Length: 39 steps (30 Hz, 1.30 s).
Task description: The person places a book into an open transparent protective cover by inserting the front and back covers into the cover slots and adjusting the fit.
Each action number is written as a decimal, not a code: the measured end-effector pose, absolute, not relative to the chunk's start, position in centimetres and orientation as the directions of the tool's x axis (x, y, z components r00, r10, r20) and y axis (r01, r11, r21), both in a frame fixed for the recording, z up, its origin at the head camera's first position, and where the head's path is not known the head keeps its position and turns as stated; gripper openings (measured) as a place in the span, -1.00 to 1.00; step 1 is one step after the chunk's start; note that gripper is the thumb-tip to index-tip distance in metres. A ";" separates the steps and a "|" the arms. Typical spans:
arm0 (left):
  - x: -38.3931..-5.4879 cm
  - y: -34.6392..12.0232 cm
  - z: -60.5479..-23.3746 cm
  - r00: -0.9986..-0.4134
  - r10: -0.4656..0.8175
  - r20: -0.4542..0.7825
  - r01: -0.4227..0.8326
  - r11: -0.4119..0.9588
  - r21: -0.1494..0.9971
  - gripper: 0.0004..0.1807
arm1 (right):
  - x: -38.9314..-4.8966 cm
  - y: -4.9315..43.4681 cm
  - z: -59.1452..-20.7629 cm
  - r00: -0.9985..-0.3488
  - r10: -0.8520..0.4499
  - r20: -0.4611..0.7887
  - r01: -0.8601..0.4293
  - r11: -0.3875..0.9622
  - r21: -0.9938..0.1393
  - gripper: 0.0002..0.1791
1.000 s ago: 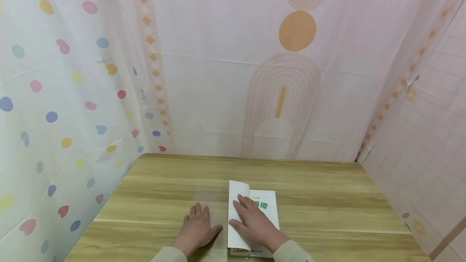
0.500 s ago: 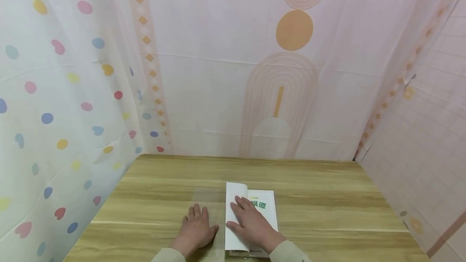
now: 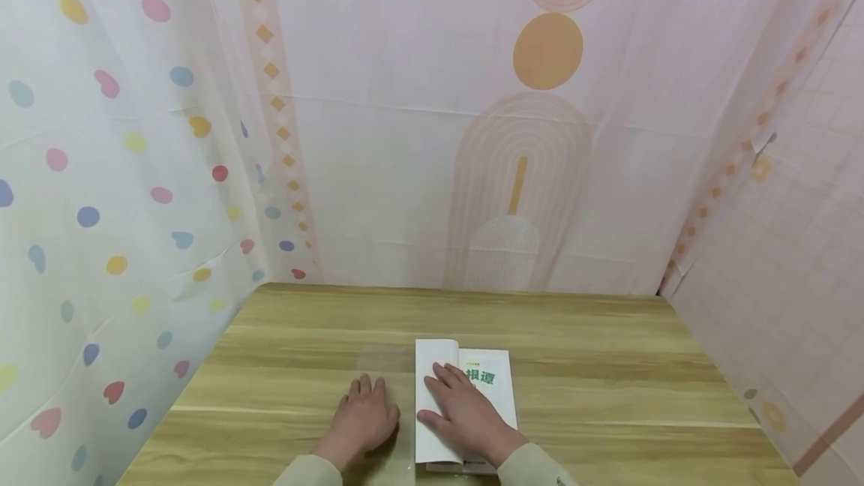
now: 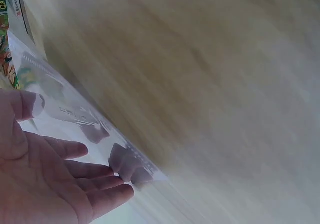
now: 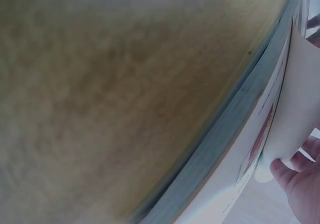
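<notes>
A book (image 3: pixel 498 363) with green characters on its white cover lies on the table. Its white flap (image 3: pixel 437 355) is folded over toward the left. My right hand (image 3: pixel 466 412) rests on the flap, fingers extended over it. In the right wrist view the flap bulges up from the thick book's page edges (image 5: pixel 225 124). My left hand (image 3: pixel 364 415) lies left of the book on a clear plastic sheet (image 3: pixel 386 360). The left wrist view shows that plastic sheet (image 4: pixel 75 101) standing up along its edge beside the left fingers, which are loosely extended.
The wood-grain table (image 3: pixel 607 366) reaches back to a pale patterned curtain (image 3: pixel 378 193). A dotted curtain (image 3: pixel 135 223) hangs on the left and a grid-patterned one (image 3: pixel 803 246) on the right. A colourful printed surface (image 4: pixel 5 48) shows at the left wrist view's edge.
My left thumb has drawn in closer to the fingers. The flap lies slightly further left, uncovering more of the green characters, with my right hand still on it.
</notes>
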<state>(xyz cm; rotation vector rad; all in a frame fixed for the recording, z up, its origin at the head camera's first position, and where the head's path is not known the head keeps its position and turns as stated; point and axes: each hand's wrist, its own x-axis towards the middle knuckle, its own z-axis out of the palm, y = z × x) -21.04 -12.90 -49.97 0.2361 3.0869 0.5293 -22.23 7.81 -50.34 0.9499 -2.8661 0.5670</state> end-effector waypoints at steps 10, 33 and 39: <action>-21.4 -13.0 -50.1 -0.987 0.155 0.052 0.163 0.938 0.307 -0.43 | -22.4 7.4 -50.3 -0.802 -0.572 0.169 -0.595 0.747 -0.297 -0.32; -21.4 -12.6 -49.7 -0.964 0.206 0.171 0.237 0.953 0.188 -0.67 | -22.1 5.6 -49.8 -0.819 -0.564 0.100 -0.573 0.804 -0.156 -0.38; -21.2 -12.3 -49.8 -0.952 0.225 0.206 0.258 0.955 0.149 -0.73 | -21.9 4.9 -49.2 -0.833 -0.547 0.082 -0.553 0.826 -0.112 -0.46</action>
